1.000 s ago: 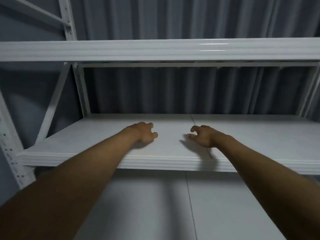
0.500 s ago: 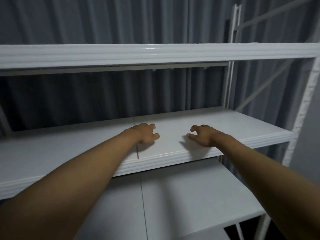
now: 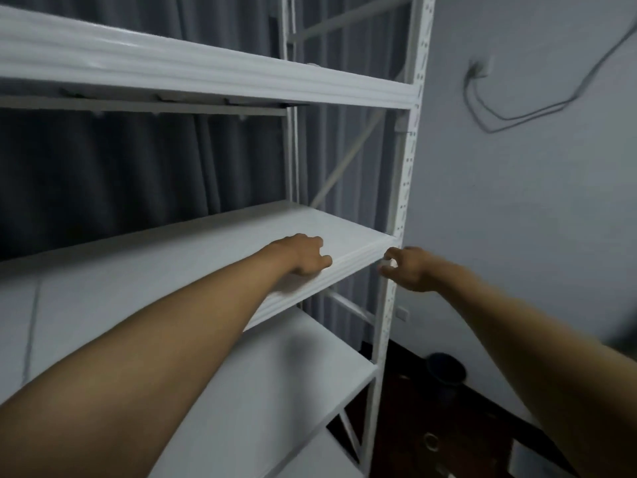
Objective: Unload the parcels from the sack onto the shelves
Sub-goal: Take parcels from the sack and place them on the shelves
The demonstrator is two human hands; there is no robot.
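Note:
A white metal shelving unit fills the head view, with a bare middle shelf, an upper shelf and a lower shelf. My left hand hovers over the right end of the middle shelf, fingers loosely curled, holding nothing. My right hand hangs in the air just past the shelf's right corner, beside the perforated upright post, fingers loosely curled and empty. No sack or parcels are in view.
A grey wall with a socket and loose cable stands to the right. Dark curtains hang behind the shelves. A dark round pot sits on the dark floor by the wall.
The view has swung to the right, from the shelf's middle to its right end. Both hands kept their loosely curled pose and the right one now lies past the shelf corner.

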